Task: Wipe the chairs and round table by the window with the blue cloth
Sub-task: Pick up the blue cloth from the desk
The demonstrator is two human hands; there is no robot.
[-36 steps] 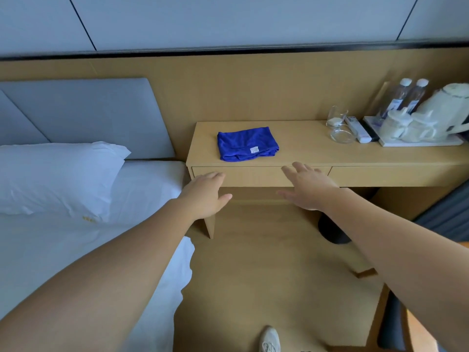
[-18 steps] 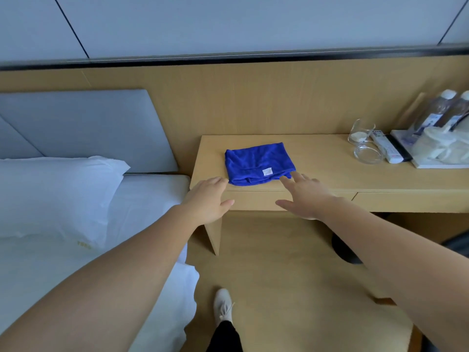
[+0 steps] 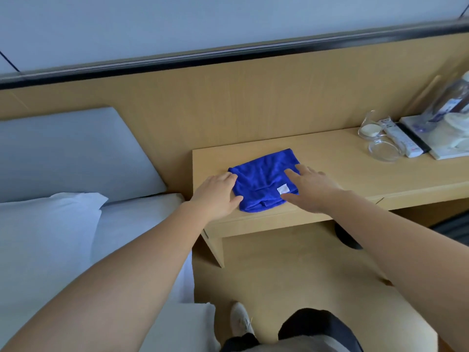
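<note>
A folded blue cloth (image 3: 262,182) with a small white tag lies on the left end of a long wooden shelf (image 3: 337,171). My left hand (image 3: 217,195) rests at the cloth's left edge, fingers spread and touching it. On the cloth's right side lies my right hand (image 3: 311,188), fingers apart and partly on the fabric. Neither hand has closed around the cloth. The chairs and round table are out of view.
A bed with a white pillow (image 3: 48,224) sits to the left. On the shelf's right end stand a glass dish (image 3: 385,149), a remote (image 3: 399,139), and a tray (image 3: 441,151) with bottles and cups. My shoe (image 3: 239,318) is on the wooden floor below.
I stepped closer to the shelf. Both hands moved forward from the shelf's front edge onto the two sides of the blue cloth.
</note>
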